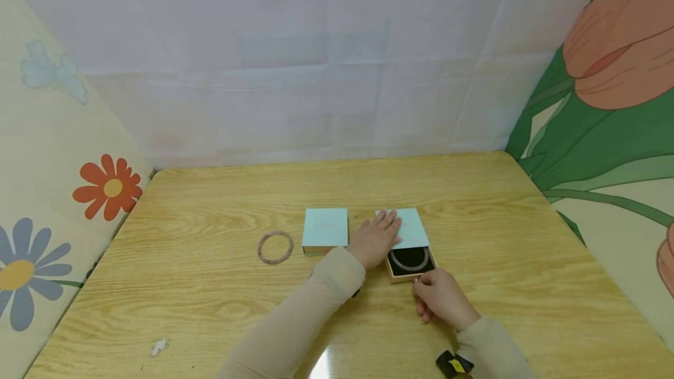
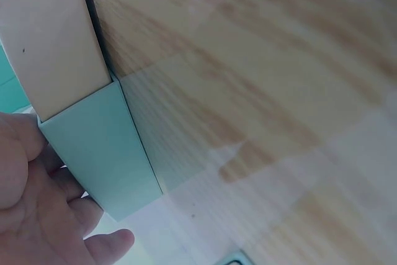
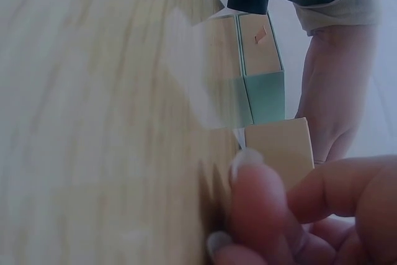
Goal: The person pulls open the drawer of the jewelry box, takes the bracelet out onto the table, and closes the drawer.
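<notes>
The drawer-style box sits near the middle of the wooden surface, its long axis running away from the person: the pale teal sleeve lies at the far end and the tan tray juts out toward the person, showing a pale bangle on a dark lining. The left hand lies flat with straight fingers across the sleeve's top, pressing it down. The right hand is at the tray's near corner, fingers curled and apparently pinching a small pull there, so it is the nearer hand to the tray. A second teal box and a pinkish bangle lie to the left, apart. The head view alone shows the tray's contents; the left wrist view shows the tray emerging from the sleeve side-on, and the right wrist view shows blurred fingertips against the tray's end.
</notes>
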A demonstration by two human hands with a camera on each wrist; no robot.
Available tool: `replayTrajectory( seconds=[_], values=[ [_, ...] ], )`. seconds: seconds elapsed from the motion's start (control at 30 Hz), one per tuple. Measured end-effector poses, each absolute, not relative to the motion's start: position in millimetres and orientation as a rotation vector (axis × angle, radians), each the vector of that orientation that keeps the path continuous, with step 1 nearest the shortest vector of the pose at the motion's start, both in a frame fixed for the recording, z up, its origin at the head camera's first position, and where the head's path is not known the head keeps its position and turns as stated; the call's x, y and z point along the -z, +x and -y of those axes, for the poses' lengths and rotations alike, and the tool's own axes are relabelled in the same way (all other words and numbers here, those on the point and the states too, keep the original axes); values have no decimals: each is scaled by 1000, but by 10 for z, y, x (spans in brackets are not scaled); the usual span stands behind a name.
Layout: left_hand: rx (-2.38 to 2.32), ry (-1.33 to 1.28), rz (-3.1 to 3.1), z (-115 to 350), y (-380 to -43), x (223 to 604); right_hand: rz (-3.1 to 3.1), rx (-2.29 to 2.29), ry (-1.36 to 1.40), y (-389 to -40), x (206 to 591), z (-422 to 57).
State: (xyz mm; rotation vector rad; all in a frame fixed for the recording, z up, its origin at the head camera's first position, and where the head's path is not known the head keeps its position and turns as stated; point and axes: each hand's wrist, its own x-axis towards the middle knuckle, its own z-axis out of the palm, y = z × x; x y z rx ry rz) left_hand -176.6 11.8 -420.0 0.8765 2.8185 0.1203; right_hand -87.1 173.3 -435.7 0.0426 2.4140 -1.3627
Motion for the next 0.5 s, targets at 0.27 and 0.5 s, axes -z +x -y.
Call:
replayTrajectory(
  seconds=[0.27, 0.5],
  values=[
    [-113, 874, -2827, -121, -1766, 4203, -2414, 1369, 38, -863, 4360, -1735],
    [-103, 868, -2825, -127, -1761, 4201, -2422, 1357, 39, -845, 4373, -1742]
  ],
)
